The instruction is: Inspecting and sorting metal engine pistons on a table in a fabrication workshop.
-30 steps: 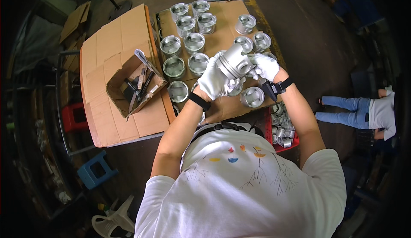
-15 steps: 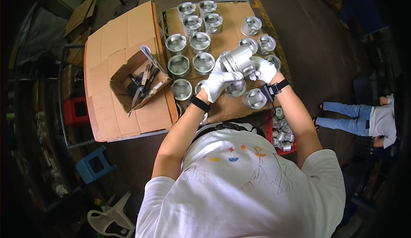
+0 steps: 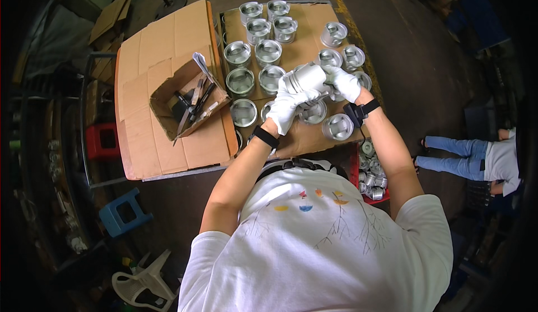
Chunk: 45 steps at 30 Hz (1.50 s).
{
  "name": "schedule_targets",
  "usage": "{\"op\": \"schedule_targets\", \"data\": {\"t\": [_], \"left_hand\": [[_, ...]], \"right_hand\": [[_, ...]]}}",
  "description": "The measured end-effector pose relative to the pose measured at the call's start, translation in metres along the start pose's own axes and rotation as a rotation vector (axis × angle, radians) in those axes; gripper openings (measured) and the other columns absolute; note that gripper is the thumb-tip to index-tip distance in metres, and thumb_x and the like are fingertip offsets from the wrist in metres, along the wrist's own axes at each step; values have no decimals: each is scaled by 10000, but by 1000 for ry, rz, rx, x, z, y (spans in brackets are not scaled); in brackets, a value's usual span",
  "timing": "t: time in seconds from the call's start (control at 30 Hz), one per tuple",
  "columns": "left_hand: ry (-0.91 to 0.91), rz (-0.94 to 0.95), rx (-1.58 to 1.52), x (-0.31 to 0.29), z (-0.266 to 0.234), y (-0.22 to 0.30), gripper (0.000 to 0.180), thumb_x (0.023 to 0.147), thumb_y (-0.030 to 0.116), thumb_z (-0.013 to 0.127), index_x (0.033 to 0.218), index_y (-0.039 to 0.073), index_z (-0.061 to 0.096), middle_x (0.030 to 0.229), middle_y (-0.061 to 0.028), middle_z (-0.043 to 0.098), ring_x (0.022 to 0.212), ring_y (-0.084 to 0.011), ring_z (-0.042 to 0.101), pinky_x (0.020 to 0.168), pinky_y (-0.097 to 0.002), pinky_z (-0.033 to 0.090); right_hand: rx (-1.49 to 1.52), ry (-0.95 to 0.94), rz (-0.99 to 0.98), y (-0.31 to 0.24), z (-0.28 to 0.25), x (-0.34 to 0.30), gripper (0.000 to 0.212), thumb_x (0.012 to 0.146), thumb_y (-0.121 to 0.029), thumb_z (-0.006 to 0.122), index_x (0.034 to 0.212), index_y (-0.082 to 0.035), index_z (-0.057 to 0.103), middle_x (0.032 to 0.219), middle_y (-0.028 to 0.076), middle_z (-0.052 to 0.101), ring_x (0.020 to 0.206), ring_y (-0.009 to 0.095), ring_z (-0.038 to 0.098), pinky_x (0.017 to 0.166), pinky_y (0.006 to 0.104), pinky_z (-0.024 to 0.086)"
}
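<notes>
A silvery metal piston (image 3: 306, 79) is held tilted on its side above the cardboard-covered table. My left hand (image 3: 287, 108), in a white glove, is closed round its lower left side. On its right end my right hand (image 3: 344, 84), also gloved, has its fingers closed at the piston's edge. More pistons stand in rows on the cardboard, such as one to the left (image 3: 240, 81) and one near the right hand (image 3: 338, 127). Some behind my hands are partly covered.
Left of the pistons, an open cardboard box (image 3: 162, 107) with pens and tools sits on a cardboard sheet (image 3: 151, 45). A red bin (image 3: 379, 198) of small metal parts is below the table's right. A blue stool (image 3: 124, 214) stands lower left; another person (image 3: 499, 158) is far right.
The held piston has tipped further onto its side and shifted slightly left. My left hand has turned beneath it, and the right hand has moved slightly. The view has shifted a little.
</notes>
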<state>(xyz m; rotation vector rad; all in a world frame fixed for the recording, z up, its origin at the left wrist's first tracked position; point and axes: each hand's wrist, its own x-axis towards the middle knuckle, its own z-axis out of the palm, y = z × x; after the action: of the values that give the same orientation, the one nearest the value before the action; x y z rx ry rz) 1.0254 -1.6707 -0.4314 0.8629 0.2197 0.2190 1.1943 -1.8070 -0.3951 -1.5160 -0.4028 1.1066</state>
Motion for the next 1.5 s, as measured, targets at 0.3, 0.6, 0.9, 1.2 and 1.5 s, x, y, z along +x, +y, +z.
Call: {"op": "schedule_targets", "data": {"t": [0.3, 0.6, 0.9, 1.2, 1.5], "left_hand": [[38, -297, -391, 1, 5, 14, 436, 1038, 377, 515, 1399, 132, 487, 1330, -112, 612, 1174, -277, 642, 879, -498, 596], [-14, -225, -521, 0, -8, 5, 519, 1024, 470, 521, 1415, 130, 496, 1366, -107, 603, 1186, -290, 631, 945, -537, 539], [25, -153, -530, -6, -15, 4, 507, 1020, 457, 540, 1409, 134, 500, 1342, -101, 617, 1146, -276, 635, 900, -541, 559], [6, -227, -701, -13, 2, 7, 518, 1024, 467, 517, 1422, 137, 489, 1388, -117, 575, 1249, -314, 575, 1008, -594, 483], [28, -153, -573, -13, -11, -2, 535, 1019, 473, 521, 1437, 142, 478, 1378, -110, 585, 1237, -306, 581, 986, -572, 507]], "right_hand": [[-168, -50, 26, 7, -10, 7, 258, 971, -240, 645, 1154, -61, 680, 895, -59, 600, 666, 39, 481, 527, 220, 380], [-238, -55, -6, -7, 11, 7, 414, 1001, -349, 603, 1324, -93, 651, 928, -45, 659, 753, 60, 577, 547, 238, 451], [-865, 325, -572, -8, 61, 3, 541, 881, -535, 652, 1167, -77, 687, 940, 182, 716, 848, 357, 686, 739, 455, 517], [-798, 312, -321, -18, 80, 5, 506, 847, -440, 745, 1091, -12, 631, 984, 158, 688, 883, 238, 662, 781, 364, 512], [-939, 262, -315, -23, 87, -4, 441, 888, -412, 702, 1047, -7, 627, 960, 155, 678, 880, 237, 652, 790, 367, 503]]}}
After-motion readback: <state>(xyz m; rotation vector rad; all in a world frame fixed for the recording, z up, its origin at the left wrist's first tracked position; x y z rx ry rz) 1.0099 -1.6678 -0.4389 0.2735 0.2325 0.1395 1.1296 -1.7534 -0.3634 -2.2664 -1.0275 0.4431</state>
